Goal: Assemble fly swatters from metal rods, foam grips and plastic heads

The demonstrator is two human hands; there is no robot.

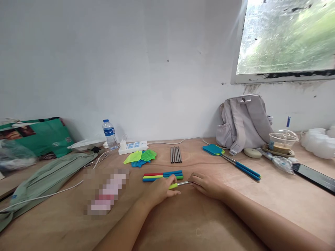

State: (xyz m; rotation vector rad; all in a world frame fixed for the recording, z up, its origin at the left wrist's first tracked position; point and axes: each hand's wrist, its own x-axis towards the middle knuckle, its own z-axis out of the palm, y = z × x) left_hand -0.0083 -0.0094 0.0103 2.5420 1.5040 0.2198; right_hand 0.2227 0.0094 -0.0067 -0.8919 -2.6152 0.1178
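Note:
My left hand (161,190) is closed round a yellow-green handle (173,186) low over the table's middle. From that handle a thin metal rod (184,183) runs to the right, and the fingers of my right hand (206,184) pinch its far end. Just behind my left hand lie several red, blue and green handles (154,174) side by side. Farther back, several metal tubes (176,154) form a neat row. Green and blue mesh fly swatter heads (141,157) overlap to their left. Assembled blue fly swatters (213,149) with long handles lie to the right.
A power strip (133,147) and water bottle (110,134) stand by the wall. On the right are a grey backpack (244,120), a drink cup (282,141) and a black phone (315,177). On the left lie a green cloth bag (52,177), a white cable and a blurred-out object (107,191).

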